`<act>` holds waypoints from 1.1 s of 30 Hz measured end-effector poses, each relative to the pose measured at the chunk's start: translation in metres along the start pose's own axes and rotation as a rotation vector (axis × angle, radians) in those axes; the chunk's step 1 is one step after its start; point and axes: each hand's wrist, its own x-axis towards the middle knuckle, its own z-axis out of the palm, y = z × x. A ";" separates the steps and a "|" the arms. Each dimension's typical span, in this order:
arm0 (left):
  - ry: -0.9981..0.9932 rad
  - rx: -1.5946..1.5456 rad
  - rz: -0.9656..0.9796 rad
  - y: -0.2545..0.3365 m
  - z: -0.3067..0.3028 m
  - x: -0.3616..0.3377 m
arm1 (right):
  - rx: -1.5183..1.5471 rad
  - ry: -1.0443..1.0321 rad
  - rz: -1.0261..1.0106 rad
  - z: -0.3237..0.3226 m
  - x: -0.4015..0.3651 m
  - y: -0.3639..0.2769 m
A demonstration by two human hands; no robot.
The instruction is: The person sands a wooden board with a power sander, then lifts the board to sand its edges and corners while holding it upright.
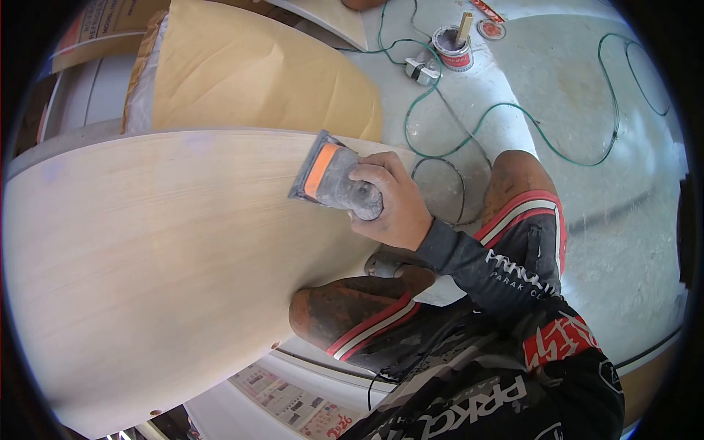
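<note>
My right hand (396, 202) is wrapped round the rounded grip of a dusty grey sander (341, 180) with an orange stripe. The sander rests on a large pale wooden panel (161, 249), close to its upper right edge. Its flat pad points to the left, and the fingers cover part of the body. My left hand is not in view.
Brown paper (249, 73) lies beyond the panel. An open can (455, 50) with a stick in it stands on the floor, beside a lid (491, 29). A green cord (506, 105) loops across the floor. My knees flank the forearm. Printed sheets (293, 403) lie below the panel.
</note>
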 end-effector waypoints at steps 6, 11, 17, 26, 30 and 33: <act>0.001 0.001 0.000 -0.003 0.000 0.002 | -0.012 0.125 0.045 0.004 -0.013 0.032; 0.003 -0.008 -0.011 -0.009 -0.002 0.000 | 0.377 0.257 0.635 -0.002 -0.005 0.025; 0.005 -0.007 -0.012 -0.013 0.001 0.003 | 0.625 0.443 0.755 0.014 -0.001 0.019; 0.006 -0.007 -0.014 -0.021 -0.004 0.004 | 0.655 0.490 0.856 0.008 0.022 -0.004; 0.001 -0.011 -0.015 -0.023 -0.004 0.001 | 0.694 0.510 0.849 0.012 0.020 0.007; 0.008 0.003 -0.004 -0.017 -0.008 0.003 | 0.587 0.475 0.741 0.019 0.019 0.014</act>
